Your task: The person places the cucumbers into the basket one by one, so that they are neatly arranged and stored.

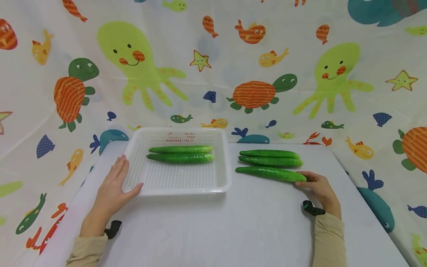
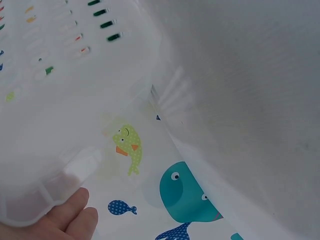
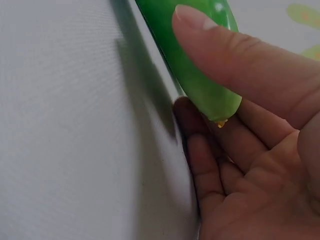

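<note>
A white perforated plastic basket [image 1: 183, 191] stands on the left half of the table, with two cucumbers [image 1: 180, 158] lying side by side in it. My left hand [image 1: 111, 189] rests against its left side, fingers straight along the rim and thumb at the front corner. In the left wrist view, two fingertips [image 2: 82, 220] show beside the basket's rim. On the right, my right hand [image 1: 317, 187] pinches the right end of a cucumber [image 1: 267, 173] between thumb and fingers. The right wrist view shows the thumb [image 3: 220, 55] over its pale tip, the other fingers behind.
Two more cucumbers [image 1: 270, 161] lie together just behind the held one. The white table [image 1: 213, 230] ends at the back against a hanging cloth [image 1: 213, 74] printed with sea animals. A black strap [image 1: 313, 208] is on the right wrist.
</note>
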Motion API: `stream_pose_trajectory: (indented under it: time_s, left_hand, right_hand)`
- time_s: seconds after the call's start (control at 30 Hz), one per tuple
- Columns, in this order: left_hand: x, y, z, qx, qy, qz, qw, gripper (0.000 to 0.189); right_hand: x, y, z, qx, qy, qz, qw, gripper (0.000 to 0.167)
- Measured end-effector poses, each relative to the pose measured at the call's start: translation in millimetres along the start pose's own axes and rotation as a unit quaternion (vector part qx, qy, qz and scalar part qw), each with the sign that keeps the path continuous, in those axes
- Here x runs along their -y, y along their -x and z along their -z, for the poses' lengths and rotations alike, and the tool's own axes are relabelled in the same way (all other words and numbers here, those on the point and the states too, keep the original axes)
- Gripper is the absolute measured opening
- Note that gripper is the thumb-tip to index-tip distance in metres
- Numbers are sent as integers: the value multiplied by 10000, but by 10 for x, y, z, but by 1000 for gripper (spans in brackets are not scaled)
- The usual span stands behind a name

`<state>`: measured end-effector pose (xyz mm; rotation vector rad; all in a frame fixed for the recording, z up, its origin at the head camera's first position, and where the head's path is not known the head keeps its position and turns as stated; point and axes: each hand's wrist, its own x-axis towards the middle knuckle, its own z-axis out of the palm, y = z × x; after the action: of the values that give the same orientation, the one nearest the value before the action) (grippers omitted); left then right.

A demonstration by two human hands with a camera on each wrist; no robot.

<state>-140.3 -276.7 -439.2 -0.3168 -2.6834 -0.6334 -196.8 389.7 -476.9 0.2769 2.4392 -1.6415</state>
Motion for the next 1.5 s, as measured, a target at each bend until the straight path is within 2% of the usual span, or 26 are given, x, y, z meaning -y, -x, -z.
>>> stream_pose_trajectory:
  time_s: [0.27,0.37,0.47,0.53,0.6,0.73,0.83,0.9,1.13,1.33,1.5]
  left_hand:
    - [-21,15,16,66,-36,120,9999,94]
    - [-22,14,14,48,-44,98,9999,94]
    - [-22,14,9,33,-35,82,10000,94]
    - [-22,12,6,31,-30,72,10000,94]
    - [-22,7,4,29,-28,67,10000,94]
    - [-18,0,-2,52,-21,71,10000,94]
    - [-15,-2,-5,61,-37,68,10000,94]
    - [-15,-3,-4,63,-43,71,9999,94]
    - [-26,-8,9,81,-33,112,9999,94]
    - [-23,-11,9,55,-21,72,10000,93]
    - [-21,-17,7,53,-14,65,10000,93]
  right_hand:
    - [-24,-7,33,80,-194,28,9998,66]
    - [-33,12,49,91,-272,52,9996,55]
    - [-38,35,52,161,-686,121,9974,36]
    - [-40,45,46,302,-1188,200,9923,25]
    - [-42,49,33,485,-1753,342,9827,22]
    - [-32,48,5,876,-2709,763,9556,29]
    - [-16,46,-7,1043,-3161,1036,9373,32]
    - [-2,46,-11,1067,-3326,1145,9300,33]
    - [49,57,-27,912,-3397,1342,9264,34]
    - [87,59,-28,803,-3492,1303,9245,33]
    - [126,69,-17,776,-3596,1407,9192,34]
